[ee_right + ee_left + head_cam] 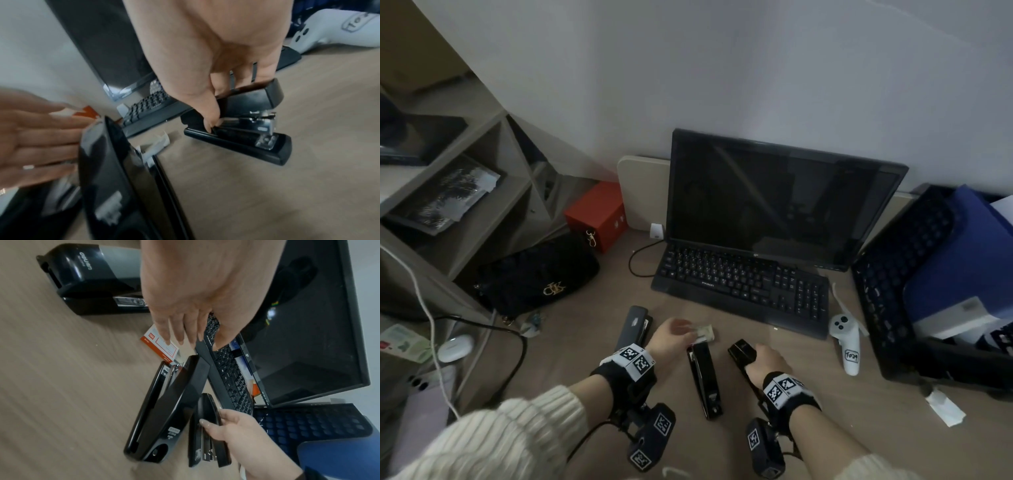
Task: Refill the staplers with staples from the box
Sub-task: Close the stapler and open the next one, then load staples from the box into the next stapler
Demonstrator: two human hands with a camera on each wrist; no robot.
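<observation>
Left hand (672, 339) flat, fingers straight, reaching over staple box (704, 333), fingertips (167, 341) at box; contact unclear. Right hand (767, 358) curled round small stapler (242, 123), mouth pointing away. Long black stapler (704, 378) on surface (825, 428) between hands, long axis running toward box, nose just beside it. Grey stapler (634, 325) left. Left hand nearer box.
</observation>
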